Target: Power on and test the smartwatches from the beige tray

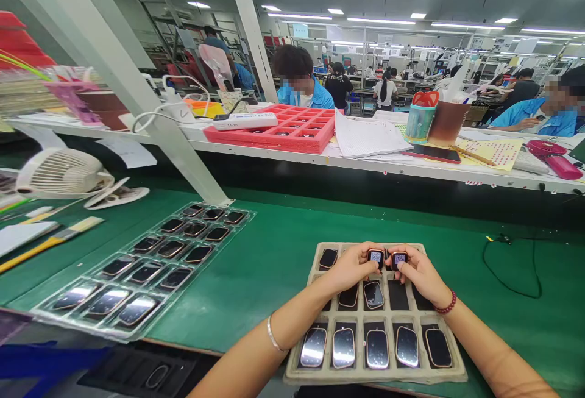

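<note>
My left hand (358, 264) grips a smartwatch (376, 257) whose lit screen shows a square code. A second smartwatch (398, 259), also lit with a code, is held in my right hand (417, 267). Both hands are close together over the far row of a beige compartment tray (459, 373). Dark-screened watch faces lie in several of its compartments, among them a watch face (373, 295) just below my left hand. Below my right hand, one compartment (398, 295) shows only its black lining. My hands partly cover the far compartments.
To the left lies a clear plastic tray (155, 325) with several watch faces. A white fan (64, 174) and a brush (52, 242) are farther left. A shelf (356, 163) across the back carries a red foam tray (274, 142). A black cable (507, 282) lies at right. Other people sit beyond.
</note>
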Demonstrator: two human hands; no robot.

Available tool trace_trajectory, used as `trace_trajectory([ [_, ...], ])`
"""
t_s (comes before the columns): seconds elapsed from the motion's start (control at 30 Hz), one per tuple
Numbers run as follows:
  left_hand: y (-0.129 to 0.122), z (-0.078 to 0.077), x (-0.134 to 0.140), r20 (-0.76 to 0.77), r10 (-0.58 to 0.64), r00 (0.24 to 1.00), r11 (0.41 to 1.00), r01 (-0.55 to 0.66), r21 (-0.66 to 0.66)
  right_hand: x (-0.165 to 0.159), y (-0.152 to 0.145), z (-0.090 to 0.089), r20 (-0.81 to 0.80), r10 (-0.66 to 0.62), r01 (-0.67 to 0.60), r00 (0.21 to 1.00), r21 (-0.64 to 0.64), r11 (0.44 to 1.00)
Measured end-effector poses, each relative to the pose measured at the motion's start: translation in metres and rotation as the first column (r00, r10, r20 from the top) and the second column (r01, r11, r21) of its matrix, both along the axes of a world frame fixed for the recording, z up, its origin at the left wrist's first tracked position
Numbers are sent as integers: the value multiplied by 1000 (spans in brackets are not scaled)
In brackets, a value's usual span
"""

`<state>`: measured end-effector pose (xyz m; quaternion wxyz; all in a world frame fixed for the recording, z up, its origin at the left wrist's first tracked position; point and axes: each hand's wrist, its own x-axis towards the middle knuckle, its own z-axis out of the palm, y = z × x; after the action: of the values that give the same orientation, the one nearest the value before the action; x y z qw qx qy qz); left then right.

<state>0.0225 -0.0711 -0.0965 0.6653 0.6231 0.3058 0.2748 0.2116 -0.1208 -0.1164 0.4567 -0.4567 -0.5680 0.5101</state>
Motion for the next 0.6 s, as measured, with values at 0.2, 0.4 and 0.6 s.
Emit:
trace_trajectory([
  [0.2, 0, -2, 1, 10, 25, 1000, 1000, -25, 11, -1, 0, -2, 26, -1, 1, 1000, -20, 1000],
  [0.4, 4, -12, 1, 46, 14, 999, 999, -16, 41, -1, 0, -2, 37, -1, 1, 999, -21, 1000],
  [0.6, 5, -14, 1, 51, 11, 999, 999, -12, 35, -3, -1, 0, 46, -13, 14, 999, -21, 1000],
])
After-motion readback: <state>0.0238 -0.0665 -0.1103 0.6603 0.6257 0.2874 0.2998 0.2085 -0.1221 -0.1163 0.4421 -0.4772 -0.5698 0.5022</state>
